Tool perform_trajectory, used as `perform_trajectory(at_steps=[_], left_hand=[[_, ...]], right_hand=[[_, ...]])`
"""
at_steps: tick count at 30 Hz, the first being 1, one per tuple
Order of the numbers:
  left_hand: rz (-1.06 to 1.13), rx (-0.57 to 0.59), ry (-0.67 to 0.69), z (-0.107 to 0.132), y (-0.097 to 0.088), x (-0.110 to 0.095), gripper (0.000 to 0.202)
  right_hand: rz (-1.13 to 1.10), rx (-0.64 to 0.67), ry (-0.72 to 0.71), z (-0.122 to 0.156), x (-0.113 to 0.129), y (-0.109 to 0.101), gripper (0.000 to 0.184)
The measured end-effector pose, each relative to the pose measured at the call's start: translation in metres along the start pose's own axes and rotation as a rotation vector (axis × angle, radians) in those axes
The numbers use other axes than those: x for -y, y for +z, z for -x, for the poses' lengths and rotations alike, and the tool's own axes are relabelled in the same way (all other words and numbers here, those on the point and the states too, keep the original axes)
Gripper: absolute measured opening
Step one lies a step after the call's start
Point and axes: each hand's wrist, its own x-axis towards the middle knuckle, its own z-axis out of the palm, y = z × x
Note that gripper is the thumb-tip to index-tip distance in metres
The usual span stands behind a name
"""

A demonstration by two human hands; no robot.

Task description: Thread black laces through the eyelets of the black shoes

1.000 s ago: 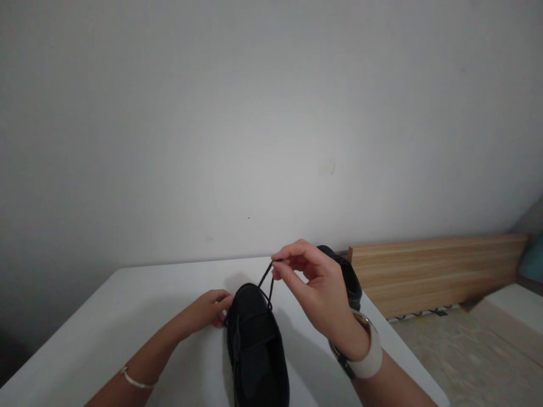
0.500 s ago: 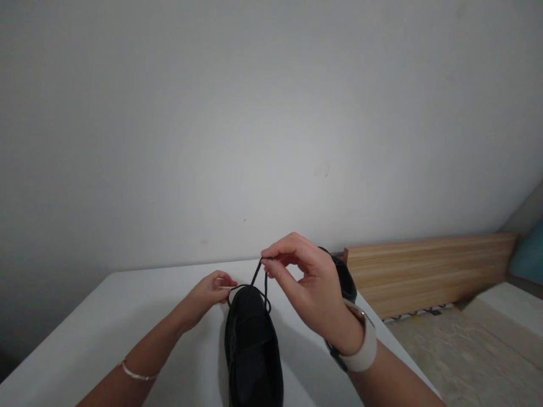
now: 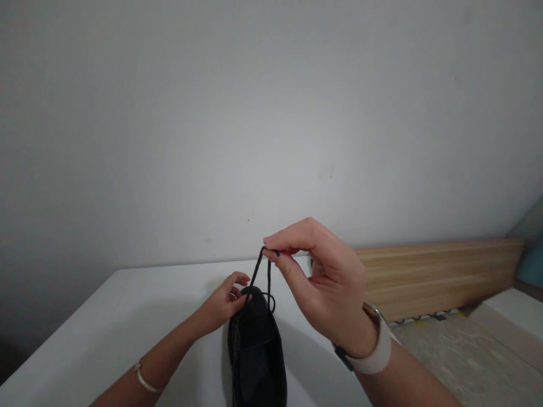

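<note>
A black shoe (image 3: pixel 258 345) lies on the white table with its toe pointing away from me. Between thumb and forefinger, my right hand (image 3: pixel 324 282) pinches a black shoelace (image 3: pixel 257 268) and holds it up above the toe in a narrow loop. Another bend of the lace curls at the right side of the toe. My left hand (image 3: pixel 223 302) is at the left of the toe, thumb and forefinger apart, the thumb tip near or touching the lace at the shoe.
The white table (image 3: pixel 161 294) meets a grey wall (image 3: pixel 254 141) at its back edge. To the right stands a wooden board (image 3: pixel 432 274), with a patterned floor or mat (image 3: pixel 458 356) below it. My right hand mostly hides a dark object behind it.
My right hand has come closer and slightly up and right, raising the lace. The left hand has moved right to the toe, its fingers off the lace end it was pinching.
</note>
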Motion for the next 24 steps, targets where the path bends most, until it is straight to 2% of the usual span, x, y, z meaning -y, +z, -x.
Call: perform_trajectory(at_steps=[6,13,19,24], left_hand=[[-0.123,0.028,-0.033,-0.009,0.003,0.007,0.023],[-0.081,0.011,0.017,-0.004,0.003,-0.013,0.023],[0.01,0.095,0.048,0.018,0.0,-0.03,0.019],[0.039,0.094,0.054,0.031,0.007,-0.033,0.038]], right_hand=[[0.006,-0.009,-0.062,-0.006,0.002,0.001,0.024],[0.038,-0.017,-0.057,-0.013,0.003,0.002,0.023],[0.113,0.11,0.007,-0.017,0.002,-0.002,0.019],[0.03,-0.078,-0.004,-0.025,0.013,-0.01,0.019]])
